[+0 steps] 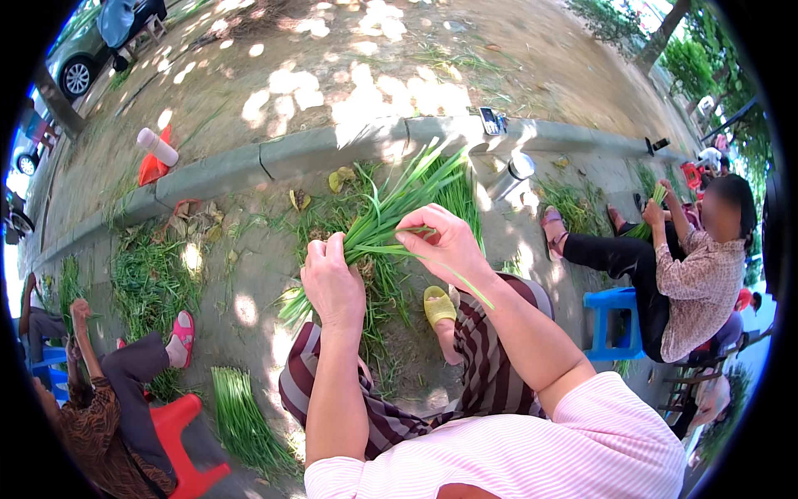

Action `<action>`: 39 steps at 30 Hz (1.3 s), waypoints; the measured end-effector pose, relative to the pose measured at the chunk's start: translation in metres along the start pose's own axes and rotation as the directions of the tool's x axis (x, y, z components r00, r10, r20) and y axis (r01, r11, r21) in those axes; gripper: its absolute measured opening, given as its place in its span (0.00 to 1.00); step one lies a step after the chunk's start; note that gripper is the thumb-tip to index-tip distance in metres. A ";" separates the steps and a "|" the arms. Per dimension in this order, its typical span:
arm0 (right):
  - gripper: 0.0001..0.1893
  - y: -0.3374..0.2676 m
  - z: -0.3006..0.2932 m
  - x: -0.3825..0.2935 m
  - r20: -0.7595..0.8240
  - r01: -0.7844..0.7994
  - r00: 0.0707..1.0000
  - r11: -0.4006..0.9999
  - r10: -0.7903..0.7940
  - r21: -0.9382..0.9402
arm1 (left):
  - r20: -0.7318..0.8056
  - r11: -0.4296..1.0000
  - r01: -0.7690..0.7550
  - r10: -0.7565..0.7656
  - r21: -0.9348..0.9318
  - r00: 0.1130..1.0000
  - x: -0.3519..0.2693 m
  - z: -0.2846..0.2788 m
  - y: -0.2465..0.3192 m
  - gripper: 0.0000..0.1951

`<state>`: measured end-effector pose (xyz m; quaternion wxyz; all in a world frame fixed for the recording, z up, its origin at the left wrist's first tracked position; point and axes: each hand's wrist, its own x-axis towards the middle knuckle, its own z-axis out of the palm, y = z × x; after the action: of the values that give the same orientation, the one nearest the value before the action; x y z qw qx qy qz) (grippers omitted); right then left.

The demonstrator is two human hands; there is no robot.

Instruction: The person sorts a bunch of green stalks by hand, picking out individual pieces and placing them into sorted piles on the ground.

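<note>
My left hand (334, 280) grips a bunch of long green leafy stalks (399, 209), probably garlic chives. The pale stalk ends stick out below that hand, and the leaves fan up and to the right. My right hand (446, 243) pinches a few single leaves at the right side of the bunch, with one loose blade hanging along my wrist. Beneath my hands, loose green trimmings (380, 305) litter the ground between my feet. A larger pile of the stalks (464, 206) lies behind the bunch, partly hidden by it.
A steel flask (512, 174) stands right of the pile, before a concrete kerb (336, 143). On the kerb rests a phone (491, 121). Lower left lies a neat chive bundle (249, 418) near a red stool (181, 436). Seated people flank me; a blue stool (614, 324) is at right.
</note>
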<state>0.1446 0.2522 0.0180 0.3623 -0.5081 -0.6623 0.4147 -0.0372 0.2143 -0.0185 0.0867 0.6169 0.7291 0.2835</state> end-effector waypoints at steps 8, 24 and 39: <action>0.05 0.014 -0.004 0.005 -0.053 -0.152 0.976 0.834 0.212 0.530 | 0.012 0.993 0.001 0.000 -0.118 1.000 0.000 0.008 0.006 0.22; 0.14 0.025 -0.004 0.001 -0.020 -0.168 0.985 0.973 0.173 0.157 | 0.704 0.143 0.694 0.030 -0.705 0.709 0.012 -0.008 0.005 0.21; 0.20 -0.008 -0.002 -0.002 0.442 -0.458 0.873 0.657 0.206 0.599 | 0.707 -0.049 0.763 0.343 -0.644 0.618 0.005 0.002 0.006 0.33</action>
<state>0.1437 0.2497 0.0255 0.3222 -0.3725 -0.4064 0.7696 -0.0327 0.2199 -0.0157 0.8217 0.2645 0.2940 0.4104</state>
